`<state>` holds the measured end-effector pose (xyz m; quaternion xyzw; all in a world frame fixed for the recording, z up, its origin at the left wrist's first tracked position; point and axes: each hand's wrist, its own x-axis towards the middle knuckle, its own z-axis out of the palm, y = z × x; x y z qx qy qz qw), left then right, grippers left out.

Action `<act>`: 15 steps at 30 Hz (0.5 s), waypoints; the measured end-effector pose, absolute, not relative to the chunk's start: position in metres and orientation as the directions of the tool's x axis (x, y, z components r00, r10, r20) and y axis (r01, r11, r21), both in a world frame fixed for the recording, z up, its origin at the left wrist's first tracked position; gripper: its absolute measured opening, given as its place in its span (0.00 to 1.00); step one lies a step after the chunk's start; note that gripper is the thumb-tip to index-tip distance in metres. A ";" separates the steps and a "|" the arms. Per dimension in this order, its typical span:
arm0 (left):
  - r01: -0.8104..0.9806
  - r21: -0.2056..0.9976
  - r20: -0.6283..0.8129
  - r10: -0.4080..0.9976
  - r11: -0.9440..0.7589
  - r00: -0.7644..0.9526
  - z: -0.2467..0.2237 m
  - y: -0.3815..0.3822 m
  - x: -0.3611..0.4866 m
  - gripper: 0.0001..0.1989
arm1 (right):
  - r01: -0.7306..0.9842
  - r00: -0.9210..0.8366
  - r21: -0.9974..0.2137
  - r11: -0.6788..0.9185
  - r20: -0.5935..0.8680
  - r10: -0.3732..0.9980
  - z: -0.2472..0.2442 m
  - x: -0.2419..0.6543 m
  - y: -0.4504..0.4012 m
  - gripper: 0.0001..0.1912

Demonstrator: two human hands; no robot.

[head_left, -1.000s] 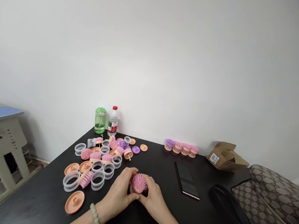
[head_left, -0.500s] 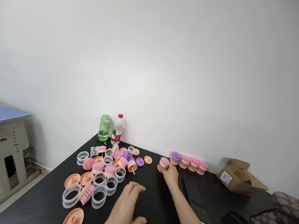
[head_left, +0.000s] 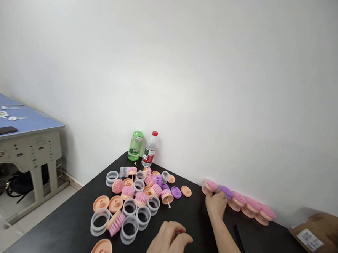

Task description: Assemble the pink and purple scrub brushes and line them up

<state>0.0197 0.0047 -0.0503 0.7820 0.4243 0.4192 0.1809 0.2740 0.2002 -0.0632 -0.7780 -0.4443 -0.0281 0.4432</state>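
Note:
My right hand [head_left: 216,205] reaches to the wall side of the table, its fingers closed on the lower part of a pink-bristled round brush [head_left: 210,185]. That brush stands at the left end of a row, beside a purple-bristled brush [head_left: 225,191] and several pink ones [head_left: 251,206]. My left hand [head_left: 167,243] is over the front of the table, holding nothing, fingers bent and thumb apart. Left of it lie clear plastic rings [head_left: 129,230], orange discs [head_left: 101,249], loose pink bristle heads [head_left: 116,223] and a purple disc [head_left: 176,192].
A green bottle [head_left: 135,145] and a red-capped water bottle [head_left: 149,150] stand at the back corner by the wall. A cardboard box [head_left: 322,237] and a dark flat object with a black pen-like stick [head_left: 239,242] lie right. A blue-topped desk [head_left: 37,124] stands left.
My right hand has moved the pink brush to the left end of the row by the wall. My left hand's fingers have drawn closer together. The view has turned left.

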 end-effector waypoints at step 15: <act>0.547 0.403 0.559 0.671 -0.734 0.487 -0.001 -0.004 -0.005 0.18 | 0.712 0.000 -0.572 0.408 0.581 0.814 -0.099 0.200 0.027 0.20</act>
